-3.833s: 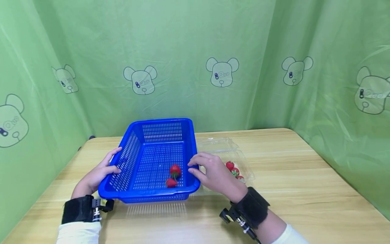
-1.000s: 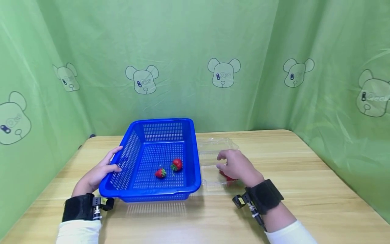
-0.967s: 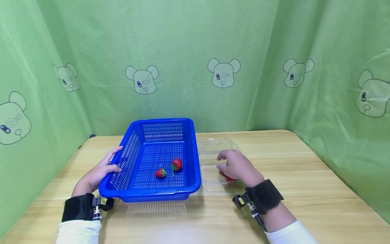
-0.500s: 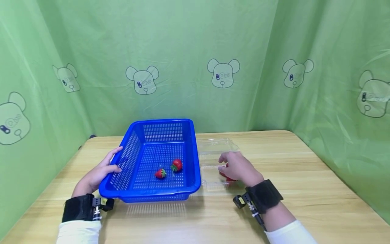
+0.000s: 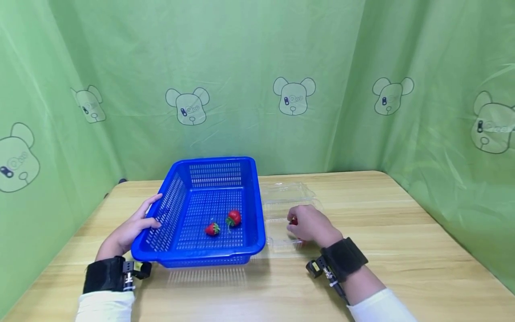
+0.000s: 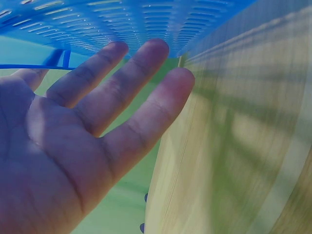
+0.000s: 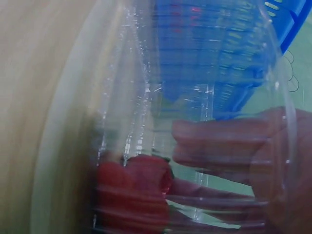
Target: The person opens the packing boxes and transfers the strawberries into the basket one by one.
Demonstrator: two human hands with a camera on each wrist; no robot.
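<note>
We see the right hand [image 5: 310,222] bent down into a clear plastic clamshell box [image 5: 277,230], whose lid [image 5: 286,191] is folded back on the far side. In the head view a strawberry [image 5: 294,221] shows in the narrow gap between thumb and index finger. The right wrist view, blurred through the plastic, puts red fruit right by the fingertips, on the side toward the table [image 5: 402,250]; we cannot tell whether the fingers pinch it or only bracket it, nor how its long axis lies. More red shows under the palm, so we count at least 2 strawberries there.

The blue perforated basket [image 5: 201,256] stands just beside the box, to its left, so its right wall comes between that strawberry and the basket floor. The right hand is plainly the nearer to the fruit. We find the left hand [image 5: 134,226] across at the basket's left rim, thumb and index finger laid over the edge, other fingers straight and spread by the outer wall.

In the basket lie 2 more: a smaller strawberry [image 5: 211,229], long axis roughly left to right, leaves rightward, and a larger strawberry [image 5: 234,217], leaves toward the near left.
</note>
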